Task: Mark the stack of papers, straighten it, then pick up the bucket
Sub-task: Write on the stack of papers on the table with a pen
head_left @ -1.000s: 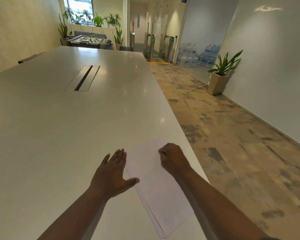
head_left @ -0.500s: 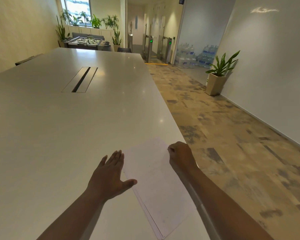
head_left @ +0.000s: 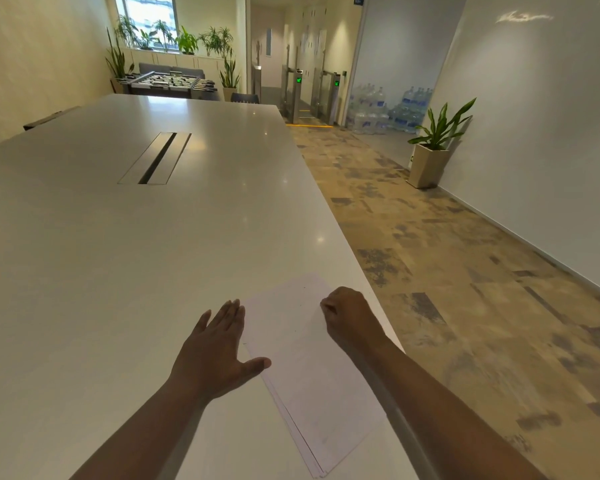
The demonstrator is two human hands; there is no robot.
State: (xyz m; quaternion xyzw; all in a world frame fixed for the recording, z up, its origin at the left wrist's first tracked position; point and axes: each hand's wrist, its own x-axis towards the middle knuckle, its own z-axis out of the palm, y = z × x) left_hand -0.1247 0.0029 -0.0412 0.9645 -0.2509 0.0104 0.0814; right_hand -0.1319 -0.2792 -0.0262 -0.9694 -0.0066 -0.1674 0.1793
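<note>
A stack of white papers lies slightly fanned at the table's near right edge. My left hand lies flat on the table along the stack's left edge, fingers straight, with the thumb tip on the top sheet. My right hand rests on the upper right part of the top sheet with its fingers curled under; nothing shows in them. No bucket is in view.
The long white table has a cable slot in its middle. Its right edge runs beside a carpeted aisle. A potted plant stands by the right wall, with water bottles and gates behind.
My right hand moved from the stack's right edge back left onto the top sheet. My left hand stayed in place.
</note>
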